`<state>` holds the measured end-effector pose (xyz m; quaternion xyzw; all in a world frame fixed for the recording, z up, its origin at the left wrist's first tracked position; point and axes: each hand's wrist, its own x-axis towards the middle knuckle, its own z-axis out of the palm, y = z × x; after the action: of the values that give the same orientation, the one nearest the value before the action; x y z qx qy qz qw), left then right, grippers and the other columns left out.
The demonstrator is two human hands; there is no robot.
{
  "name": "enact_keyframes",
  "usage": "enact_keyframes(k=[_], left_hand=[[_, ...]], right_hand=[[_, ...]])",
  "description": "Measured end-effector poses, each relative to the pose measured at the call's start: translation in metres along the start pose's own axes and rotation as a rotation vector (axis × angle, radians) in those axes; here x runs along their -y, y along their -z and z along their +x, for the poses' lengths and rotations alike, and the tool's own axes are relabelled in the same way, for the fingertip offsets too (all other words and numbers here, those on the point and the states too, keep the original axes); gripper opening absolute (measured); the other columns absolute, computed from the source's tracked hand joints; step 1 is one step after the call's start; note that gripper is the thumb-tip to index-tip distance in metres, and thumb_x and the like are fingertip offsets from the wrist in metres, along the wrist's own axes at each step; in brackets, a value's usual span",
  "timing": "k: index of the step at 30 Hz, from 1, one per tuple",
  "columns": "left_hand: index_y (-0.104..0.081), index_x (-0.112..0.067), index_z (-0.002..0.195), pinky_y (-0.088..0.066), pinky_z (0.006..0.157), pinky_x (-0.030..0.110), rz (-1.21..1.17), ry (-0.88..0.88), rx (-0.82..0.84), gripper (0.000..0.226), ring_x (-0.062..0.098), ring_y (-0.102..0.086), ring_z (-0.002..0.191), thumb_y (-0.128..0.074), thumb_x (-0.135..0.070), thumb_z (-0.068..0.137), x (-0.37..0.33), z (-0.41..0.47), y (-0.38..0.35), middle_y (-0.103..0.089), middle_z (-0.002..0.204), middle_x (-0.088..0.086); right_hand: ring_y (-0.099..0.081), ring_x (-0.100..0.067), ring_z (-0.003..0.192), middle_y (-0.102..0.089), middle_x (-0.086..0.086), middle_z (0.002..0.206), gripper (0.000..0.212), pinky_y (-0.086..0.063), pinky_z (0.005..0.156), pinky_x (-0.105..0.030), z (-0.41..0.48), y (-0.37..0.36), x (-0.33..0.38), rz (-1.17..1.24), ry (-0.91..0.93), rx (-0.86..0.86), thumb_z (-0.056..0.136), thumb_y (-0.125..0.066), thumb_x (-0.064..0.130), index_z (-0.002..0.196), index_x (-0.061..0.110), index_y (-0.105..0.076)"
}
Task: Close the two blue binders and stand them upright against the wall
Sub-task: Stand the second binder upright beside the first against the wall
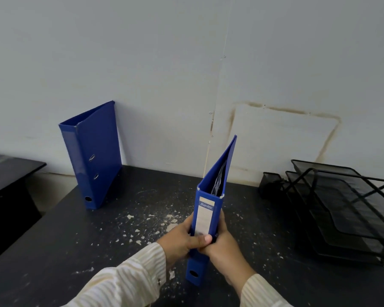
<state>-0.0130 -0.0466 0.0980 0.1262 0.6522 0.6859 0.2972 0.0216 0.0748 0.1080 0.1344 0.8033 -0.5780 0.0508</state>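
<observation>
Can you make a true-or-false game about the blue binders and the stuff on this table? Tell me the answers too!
1. The left hand and right hand both hold one blue binder. True.
2. The other binder lies flat on the table. False: it stands upright against the wall.
3. That blue binder has a label on its spine. True.
4. The black mesh trays sit left of that blue binder. False: they sit to its right.

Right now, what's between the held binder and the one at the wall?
Head view: nothing but dark tabletop with white flecks between the held binder and the wall binder.
</observation>
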Motion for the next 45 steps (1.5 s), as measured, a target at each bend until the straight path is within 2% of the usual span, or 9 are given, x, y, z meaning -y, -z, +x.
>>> enact_keyframes(k=[3,8,11,16,21,29,33,38,45], left_hand=[[-0.043,-0.027,0.135,-0.054,0.087,0.025,-0.027,-0.018,-0.047,0.065,0.01,-0.065,0.109,-0.071,-0.01,0.079,0.001,-0.012,0.01,-0.069,0.119,-0.004],[-0.037,-0.027,0.137,-0.053,0.067,0.011,-0.009,-0.049,-0.138,0.059,-0.004,-0.067,0.088,-0.062,-0.004,0.088,-0.005,-0.029,0.037,-0.065,0.113,-0.01],[-0.039,-0.029,0.139,-0.054,0.076,0.016,-0.016,-0.061,-0.182,0.063,0.001,-0.065,0.101,-0.064,-0.005,0.087,-0.007,-0.036,0.063,-0.066,0.118,-0.01],[-0.043,-0.043,0.124,-0.053,0.07,0.015,-0.029,-0.049,-0.267,0.055,0.0,-0.062,0.101,-0.065,-0.009,0.087,-0.019,-0.051,0.115,-0.065,0.114,-0.015],[-0.039,-0.03,0.141,-0.044,0.105,0.035,-0.028,-0.04,-0.325,0.069,0.013,-0.057,0.12,-0.07,-0.011,0.083,-0.024,-0.062,0.181,-0.064,0.126,-0.006],[-0.035,-0.03,0.141,-0.051,0.067,0.015,0.019,-0.051,-0.319,0.064,-0.003,-0.057,0.1,-0.064,-0.01,0.087,-0.037,-0.062,0.273,-0.062,0.113,-0.016],[-0.032,-0.028,0.143,-0.047,0.079,0.017,0.035,-0.029,-0.311,0.067,-0.003,-0.054,0.101,-0.065,-0.011,0.087,-0.04,-0.058,0.296,-0.06,0.112,-0.019],[-0.028,-0.028,0.147,-0.034,0.111,0.04,0.038,-0.005,-0.286,0.074,0.008,-0.051,0.118,-0.067,-0.017,0.085,-0.039,-0.052,0.315,-0.057,0.121,-0.017],[-0.022,-0.038,0.147,-0.031,0.113,0.046,0.123,-0.011,-0.266,0.076,0.01,-0.044,0.12,-0.067,-0.028,0.086,-0.044,-0.055,0.32,-0.053,0.117,-0.022]], right_hand=[[-0.049,-0.021,0.12,-0.05,0.0,0.135,0.097,-0.044,0.103,-0.047,0.003,-0.011,0.004,-0.007,0.026,0.047,0.075,-0.07,0.009,0.146,0.044,-0.013],[-0.051,-0.017,0.113,-0.053,0.005,0.129,0.098,-0.045,0.102,-0.044,0.012,-0.04,0.021,-0.018,0.066,0.117,0.073,-0.07,0.006,0.145,0.044,-0.016],[-0.053,-0.017,0.111,-0.055,0.003,0.128,0.097,-0.046,0.101,-0.043,0.021,-0.06,0.035,-0.014,0.092,0.16,0.074,-0.071,0.005,0.145,0.043,-0.017],[-0.048,-0.02,0.117,-0.047,-0.003,0.138,0.092,-0.044,0.097,-0.035,0.04,-0.109,0.071,-0.044,0.096,0.219,0.08,-0.067,0.006,0.148,0.037,-0.013],[-0.047,-0.024,0.123,-0.047,-0.004,0.138,0.094,-0.043,0.1,-0.039,0.062,-0.168,0.098,-0.115,0.11,0.231,0.079,-0.068,0.008,0.148,0.036,-0.011],[-0.047,-0.024,0.122,-0.049,-0.005,0.137,0.091,-0.044,0.1,-0.04,0.095,-0.243,0.137,-0.08,0.101,0.226,0.08,-0.064,0.001,0.147,0.037,-0.015],[-0.047,-0.026,0.124,-0.049,-0.005,0.138,0.088,-0.043,0.104,-0.047,0.104,-0.261,0.144,-0.062,0.086,0.205,0.081,-0.064,0.002,0.147,0.036,-0.018],[-0.045,-0.023,0.127,-0.047,-0.003,0.14,0.086,-0.04,0.106,-0.042,0.108,-0.272,0.149,-0.094,0.091,0.178,0.083,-0.062,0.003,0.147,0.037,-0.015],[-0.043,-0.023,0.129,-0.046,-0.003,0.14,0.078,-0.039,0.104,-0.036,0.105,-0.273,0.155,-0.155,0.106,0.153,0.085,-0.061,0.004,0.145,0.034,-0.022]])
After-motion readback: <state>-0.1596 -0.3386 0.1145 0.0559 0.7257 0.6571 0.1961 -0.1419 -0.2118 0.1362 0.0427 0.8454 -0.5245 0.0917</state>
